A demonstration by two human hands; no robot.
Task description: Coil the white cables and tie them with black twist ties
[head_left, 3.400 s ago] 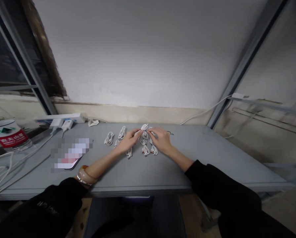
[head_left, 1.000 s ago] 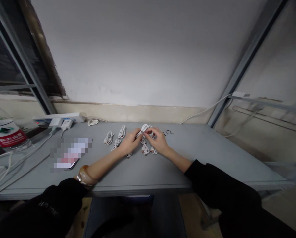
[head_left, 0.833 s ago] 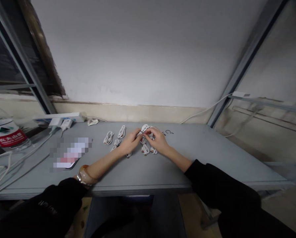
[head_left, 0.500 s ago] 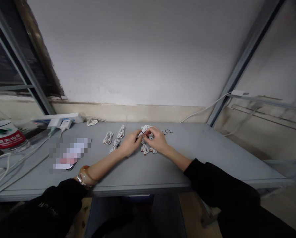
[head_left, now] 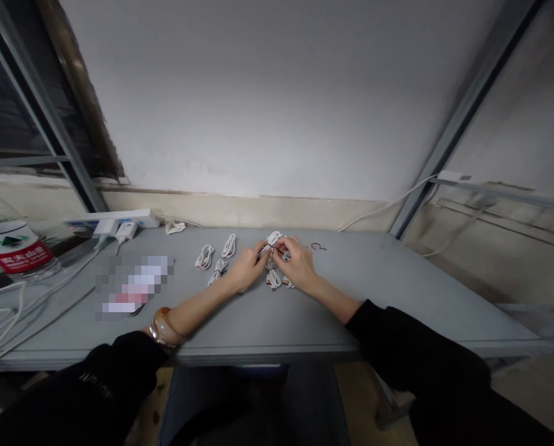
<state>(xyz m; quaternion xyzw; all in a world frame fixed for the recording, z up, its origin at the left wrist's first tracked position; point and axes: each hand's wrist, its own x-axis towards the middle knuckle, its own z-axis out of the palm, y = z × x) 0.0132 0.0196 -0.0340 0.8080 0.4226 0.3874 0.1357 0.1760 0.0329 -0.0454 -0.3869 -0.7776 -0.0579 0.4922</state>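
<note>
A coiled white cable (head_left: pixel 275 236) is held up between my two hands over the middle of the table. My left hand (head_left: pixel 248 270) is closed round its left side. The fingers of my right hand (head_left: pixel 297 263) pinch at a thin black tie (head_left: pixel 271 246) that crosses the coil. Below the hands lies a white cable bundle with a dark tie (head_left: pixel 273 279), and part of another bundle (head_left: pixel 288 282) shows beside it. To the left rest more coiled cables: one nearest my left hand (head_left: pixel 218 271) and two farther off, a left coil (head_left: pixel 204 257) and a back coil (head_left: pixel 229 246).
A loose black tie (head_left: pixel 318 246) lies right of my hands. On the left are a blurred-out flat object (head_left: pixel 142 279), a power strip (head_left: pixel 140 218) with plugged-in chargers, trailing white cords (head_left: pixel 17 322) and a red-labelled bottle (head_left: pixel 19 251). The wall (head_left: pixel 277 124) borders the table's back.
The fingers have shifted only slightly at the tie; both hands keep hold. The whole view has moved a little, so things sit slightly more to the right.
</note>
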